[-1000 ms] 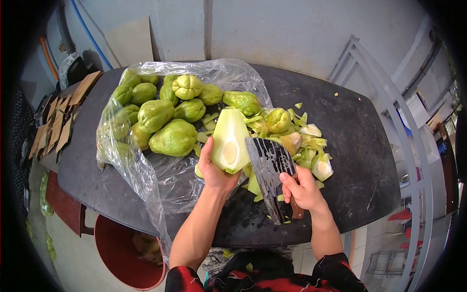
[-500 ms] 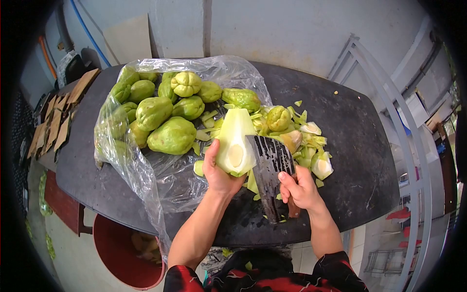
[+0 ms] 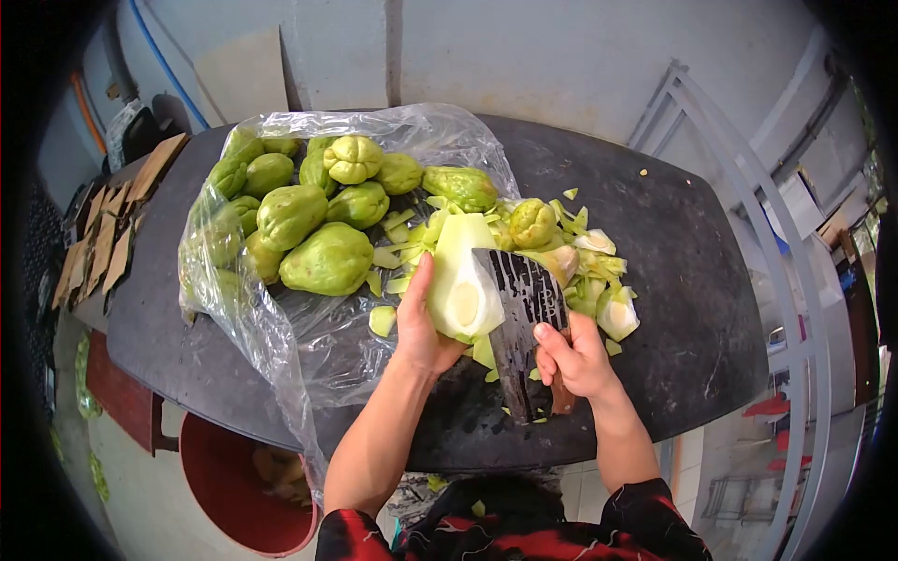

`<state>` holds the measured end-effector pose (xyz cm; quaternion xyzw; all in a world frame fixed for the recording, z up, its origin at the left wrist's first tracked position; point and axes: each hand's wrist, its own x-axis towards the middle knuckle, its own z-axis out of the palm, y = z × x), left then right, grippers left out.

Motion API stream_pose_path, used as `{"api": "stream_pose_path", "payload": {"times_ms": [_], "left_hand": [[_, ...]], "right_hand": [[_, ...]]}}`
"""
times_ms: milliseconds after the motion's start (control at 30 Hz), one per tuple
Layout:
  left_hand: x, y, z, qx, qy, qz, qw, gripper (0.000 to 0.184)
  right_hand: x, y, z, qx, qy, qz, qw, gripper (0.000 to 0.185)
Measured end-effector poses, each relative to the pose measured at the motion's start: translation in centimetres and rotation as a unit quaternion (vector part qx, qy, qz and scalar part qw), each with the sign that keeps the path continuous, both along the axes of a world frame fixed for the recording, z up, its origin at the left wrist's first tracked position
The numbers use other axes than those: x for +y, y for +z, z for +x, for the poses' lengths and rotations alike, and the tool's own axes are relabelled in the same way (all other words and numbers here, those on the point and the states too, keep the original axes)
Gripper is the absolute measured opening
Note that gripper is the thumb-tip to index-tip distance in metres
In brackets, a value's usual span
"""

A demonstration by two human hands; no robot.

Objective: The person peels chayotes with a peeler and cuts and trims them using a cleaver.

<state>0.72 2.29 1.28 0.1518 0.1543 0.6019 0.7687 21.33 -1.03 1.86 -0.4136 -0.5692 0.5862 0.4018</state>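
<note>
My left hand [image 3: 427, 327] grips a peeled, pale green chayote [image 3: 458, 257] from its left side, with its cut face and the oval seed turned up. In my right hand [image 3: 578, 355] is a cleaver [image 3: 526, 318] with a wide, dark blade, held by its brown handle. The blade's upper left edge lies against the chayote's right side or just over it; exact contact I cannot tell. Behind them is a heap of peelings [image 3: 589, 280] with cut pieces and a yellowish chayote [image 3: 533, 224]. To the left, several unpeeled green chayotes [image 3: 327, 257] lie on a clear plastic bag [image 3: 323, 351].
All this stands on a dark oval table [image 3: 692, 299]. Below its left front edge is a red bin [image 3: 210, 486] with scraps inside. Flattened cardboard [image 3: 108, 229] lies at the far left. A grey metal frame [image 3: 776, 224] stands at the right, and a wall [image 3: 561, 65] behind.
The chayote has shifted slightly right and down in my left hand, and its face is turned a little. The cleaver stays close to its right side, still in my right hand.
</note>
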Motion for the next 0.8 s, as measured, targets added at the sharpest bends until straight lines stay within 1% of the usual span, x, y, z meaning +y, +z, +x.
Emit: {"api": "stream_pose_path", "payload": {"times_ms": [33, 100, 233, 300, 367, 433, 500, 533, 600, 633, 700, 800], "left_hand": [[0.0, -0.3, 0.3, 0.0, -0.001, 0.0, 1.0, 0.052], [0.1, -1.2, 1.0, 0.031, 0.032, 0.019, 0.999, 0.055], [0.0, -1.1, 1.0, 0.033, 0.033, 0.025, 0.999, 0.055], [-0.1, -0.5, 0.6, 0.06, 0.018, 0.014, 0.998, 0.055], [-0.2, -0.6, 0.7, 0.052, 0.02, 0.021, 0.998, 0.055], [-0.4, -0.7, 1.2, 0.045, 0.018, 0.027, 0.998, 0.054], [-0.6, -1.0, 1.7, 0.015, 0.052, 0.036, 0.998, 0.051], [-0.5, -1.0, 1.4, 0.016, 0.053, 0.036, 0.998, 0.051], [-0.4, -0.8, 0.9, 0.058, 0.014, 0.045, 0.997, 0.051], [-0.5, -0.6, 1.1, 0.058, 0.014, 0.046, 0.997, 0.051], [-0.7, -0.2, 1.5, 0.019, 0.028, 0.024, 0.999, 0.047], [-0.6, -0.6, 1.6, 0.018, 0.033, 0.033, 0.999, 0.047]], "right_hand": [[0.1, -0.2, 0.0, 0.002, -0.002, -0.004, 1.0, 0.023], [0.1, -0.5, -0.3, 0.013, -0.01, -0.001, 1.0, 0.022], [-0.1, -0.8, -0.6, 0.022, -0.021, 0.016, 0.999, 0.021], [-0.2, 0.2, -0.5, 0.017, -0.015, 0.004, 1.0, 0.022], [-0.1, 0.4, -0.1, 0.015, 0.0, -0.002, 1.0, 0.023], [-0.3, -0.3, -0.5, 0.03, -0.013, 0.001, 0.999, 0.022], [-0.2, -0.8, -0.9, 0.044, -0.024, 0.009, 0.999, 0.022], [-0.1, -0.5, -0.7, 0.044, -0.023, 0.009, 0.999, 0.022], [0.0, 0.6, 0.1, 0.014, 0.013, -0.004, 1.0, 0.023], [-0.1, 0.9, 0.0, 0.016, 0.009, -0.003, 1.0, 0.024], [-0.1, -0.2, -0.5, 0.026, -0.003, 0.002, 1.0, 0.025], [0.0, -0.3, -0.3, 0.032, -0.005, -0.002, 0.999, 0.024]]}}
